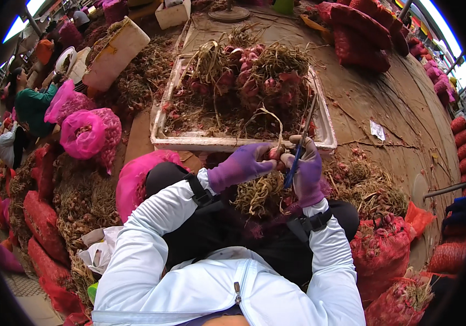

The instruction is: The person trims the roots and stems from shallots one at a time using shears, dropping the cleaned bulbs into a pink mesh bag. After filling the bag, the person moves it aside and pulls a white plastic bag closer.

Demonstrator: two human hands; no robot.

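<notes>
My left hand (239,165), in a purple glove, pinches a small reddish shallot bulb (274,154) whose dry stalk (272,120) curls upward. My right hand (306,173), also gloved in purple, grips blue-handled scissors (298,151) with the blades pointing up and away, right beside the bulb. Both hands hover just in front of a white tray (218,143) heaped with red shallots and dry tops. A pile of cut roots and stalks (258,194) lies on my lap below the hands.
Red mesh sacks (381,251) of shallots stand at my right and left (41,217). A pink bag (85,133) sits left of the tray. Another person in green (32,106) sits at far left. Brown ground strewn with stalks (396,108) stretches right.
</notes>
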